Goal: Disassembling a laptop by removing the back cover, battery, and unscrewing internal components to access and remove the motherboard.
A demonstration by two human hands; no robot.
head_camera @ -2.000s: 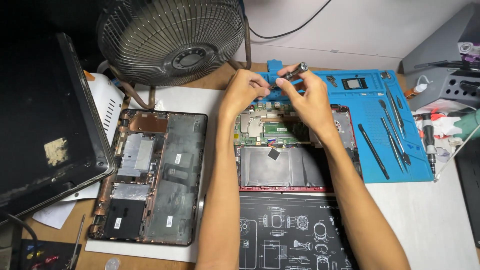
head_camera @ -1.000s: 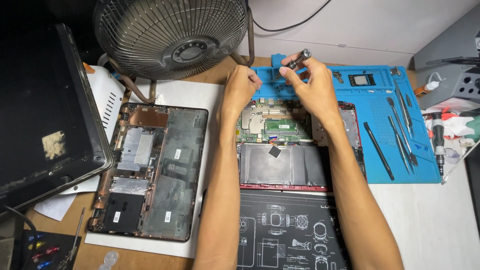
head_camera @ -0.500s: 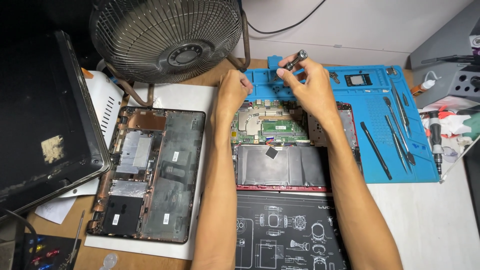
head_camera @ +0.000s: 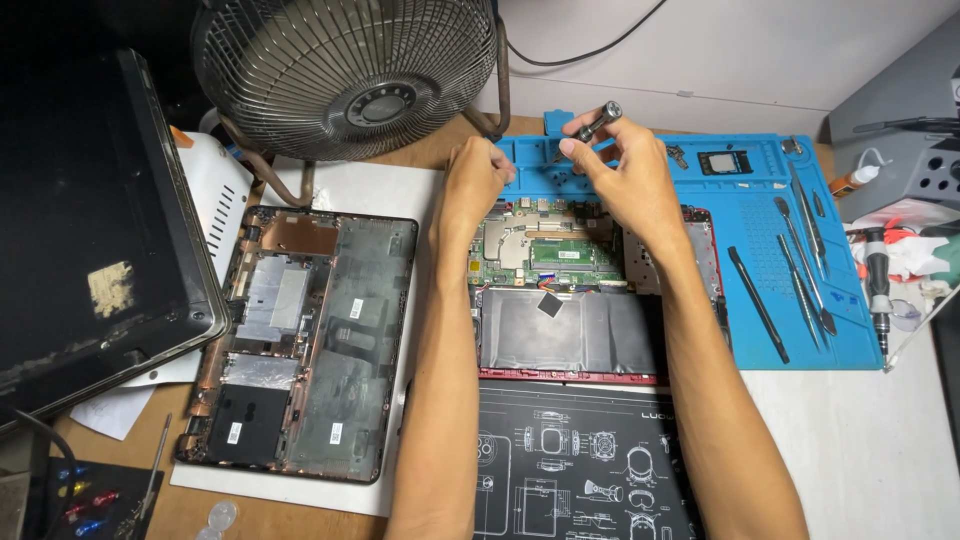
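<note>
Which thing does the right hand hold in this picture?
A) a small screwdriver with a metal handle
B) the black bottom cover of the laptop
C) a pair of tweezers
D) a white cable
A: the right hand pinches a small screwdriver over the open laptop, near the blue mat.

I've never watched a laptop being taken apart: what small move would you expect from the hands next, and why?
Probably lowering the screwdriver tip onto a screw on the green circuit board. The right hand holds the tool raised above the opened laptop, while the left hand rests at the board's upper left edge, seemingly steadying it.
</note>
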